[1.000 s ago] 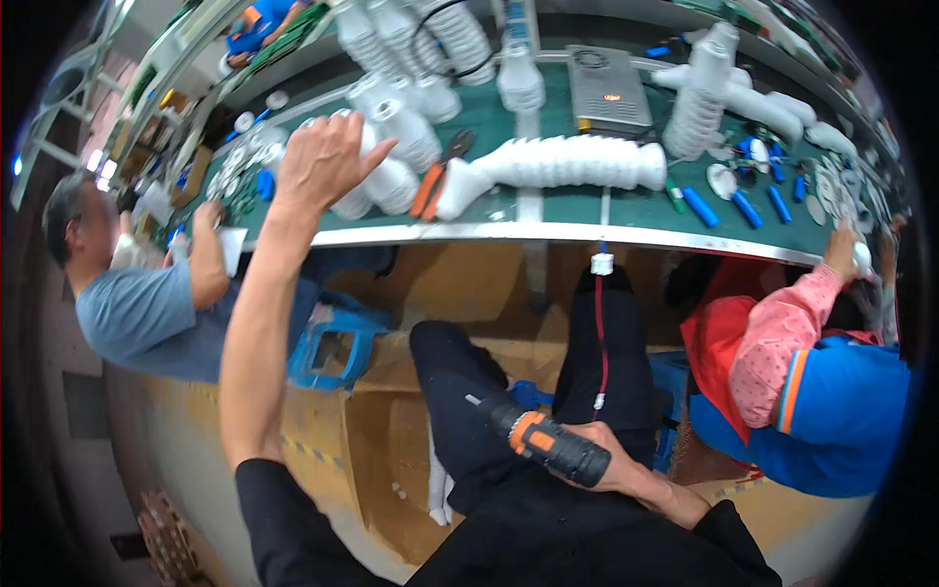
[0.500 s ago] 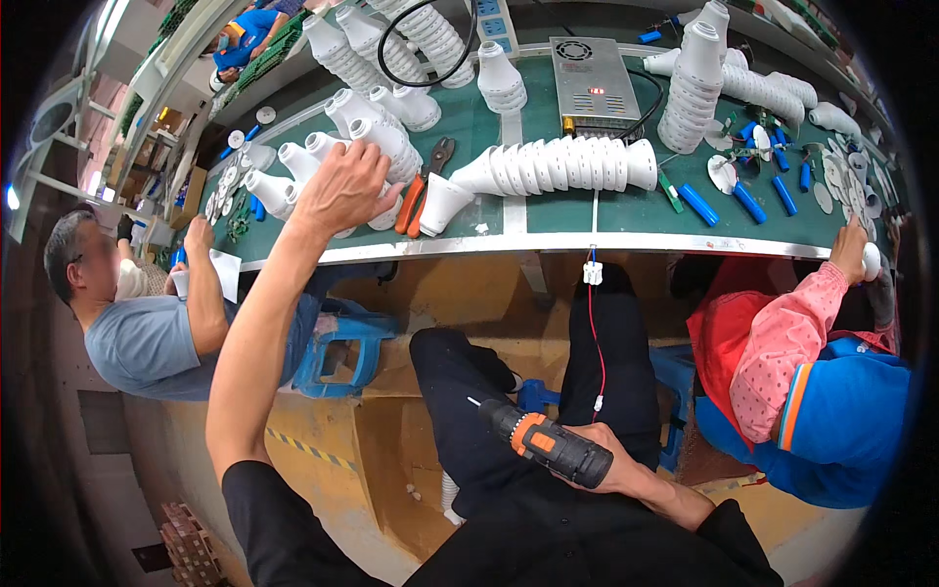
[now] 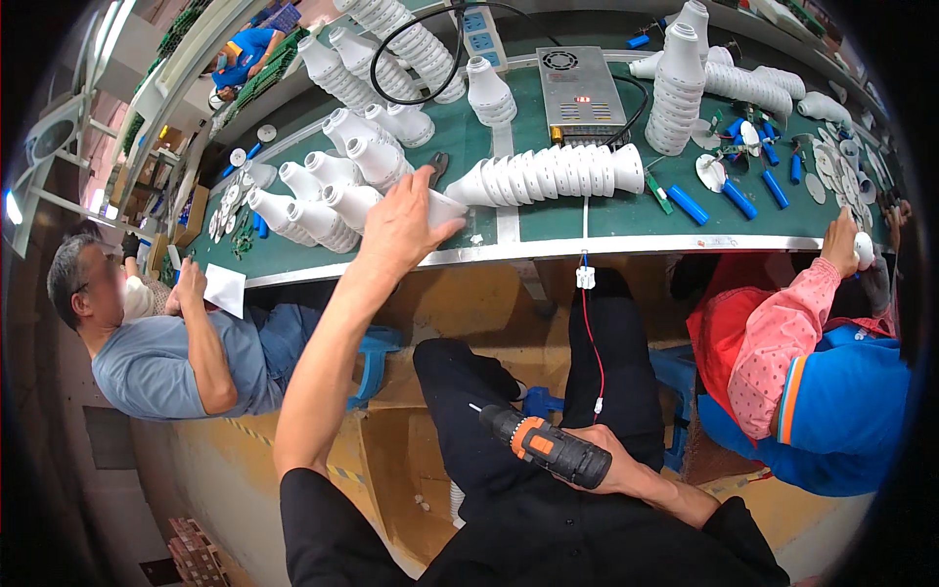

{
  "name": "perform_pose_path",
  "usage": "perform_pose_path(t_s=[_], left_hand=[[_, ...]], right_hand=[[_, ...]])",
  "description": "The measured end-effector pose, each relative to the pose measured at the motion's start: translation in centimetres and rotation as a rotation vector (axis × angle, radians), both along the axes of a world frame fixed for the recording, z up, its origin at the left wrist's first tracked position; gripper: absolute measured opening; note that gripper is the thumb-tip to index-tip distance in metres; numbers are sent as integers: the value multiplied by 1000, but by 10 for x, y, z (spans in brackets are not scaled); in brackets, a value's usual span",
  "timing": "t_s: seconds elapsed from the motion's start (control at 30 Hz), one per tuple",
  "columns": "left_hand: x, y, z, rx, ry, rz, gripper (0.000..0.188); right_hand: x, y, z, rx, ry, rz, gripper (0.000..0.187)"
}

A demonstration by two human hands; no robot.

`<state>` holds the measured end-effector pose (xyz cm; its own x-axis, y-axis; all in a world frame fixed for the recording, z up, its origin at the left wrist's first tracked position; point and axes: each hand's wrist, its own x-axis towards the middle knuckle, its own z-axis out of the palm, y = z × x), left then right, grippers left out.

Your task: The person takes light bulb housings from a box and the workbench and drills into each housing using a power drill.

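My left hand (image 3: 403, 227) is at the table's front edge, thumb and fingers closed around a loose white cone-shaped plastic housing (image 3: 446, 208). Part of that housing is hidden by the hand. Just behind the fingers, the jaws of pliers (image 3: 439, 164) show; their handles are covered. A row of nested white housings (image 3: 548, 176) lies to the right of the hand, and several upright stacks (image 3: 328, 210) stand to its left. Over my lap, my right hand (image 3: 618, 468) grips a black and orange cordless drill (image 3: 544, 448), its bit pointing up and left.
A metal power supply (image 3: 584, 93) with a fan grille sits at the back, near a socket strip (image 3: 481, 39). Blue cylinders (image 3: 688, 203) and white discs (image 3: 831, 161) lie at the right. People work on my left (image 3: 176, 342) and right (image 3: 782, 382). A red wire (image 3: 591, 342) hangs from the table.
My left hand has moved right and slightly toward me, from the upright stacks to the loose housing, covering the pliers' handles. My right hand and the drill stay in place.
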<state>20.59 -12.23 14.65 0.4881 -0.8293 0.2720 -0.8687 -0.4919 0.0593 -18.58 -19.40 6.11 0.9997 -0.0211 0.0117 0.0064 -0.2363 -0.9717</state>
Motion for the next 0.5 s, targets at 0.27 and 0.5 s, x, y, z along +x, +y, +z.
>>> perform_pose_path(t_s=[0.27,0.5], left_hand=[[-33,31,-11,-130,180,147,73],[-88,101,-45,-870,1163,252,73]], right_hand=[[-6,0,7,63,18,-21,30],[-6,1,5,-2,-19,-22,20]])
